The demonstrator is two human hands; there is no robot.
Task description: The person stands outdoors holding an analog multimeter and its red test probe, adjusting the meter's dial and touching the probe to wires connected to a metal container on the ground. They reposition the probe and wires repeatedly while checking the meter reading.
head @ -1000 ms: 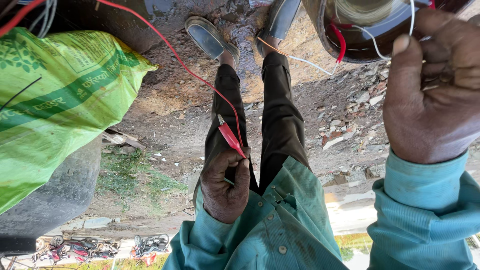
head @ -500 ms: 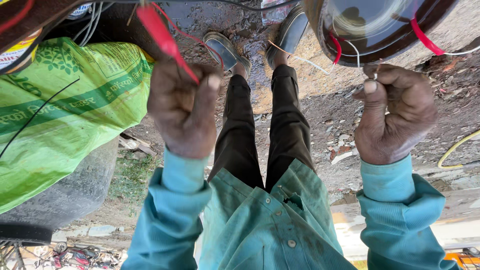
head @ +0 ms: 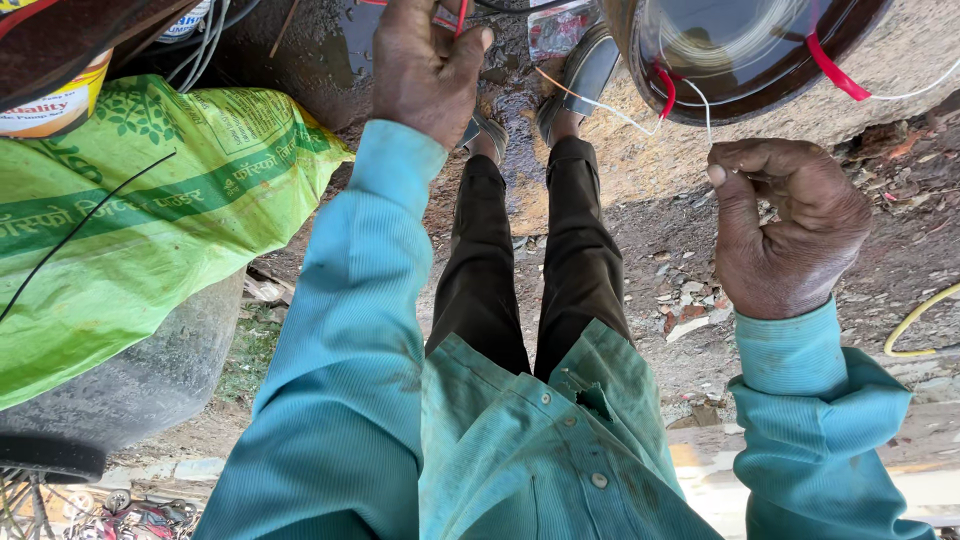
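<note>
White wire (head: pixel 640 112) pinched in the right hand (head: pixel 785 230), red clip (head: pixel 447 14) gripped in the left hand (head: pixel 425 65).

The thin white wire runs from a round dark drum (head: pixel 750 50) at the top of the view, where it passes red tape (head: pixel 665 88), down to the right hand; that hand's fingers are curled together with thumb and forefinger closed on the strand just below the drum. The left hand is raised to the top edge, fingers wrapped shut around a red clip of which only a small part shows. Both arms wear teal sleeves (head: pixel 350 350). A green printed sack (head: pixel 150 230) lies at the left over a dark rounded tyre (head: pixel 130 390). Between the arms, dark trousers (head: pixel 520 270) lead to sandalled feet on wet, stony ground (head: pixel 640 240). A yellow hose (head: pixel 915 320) curves at the right edge.
</note>
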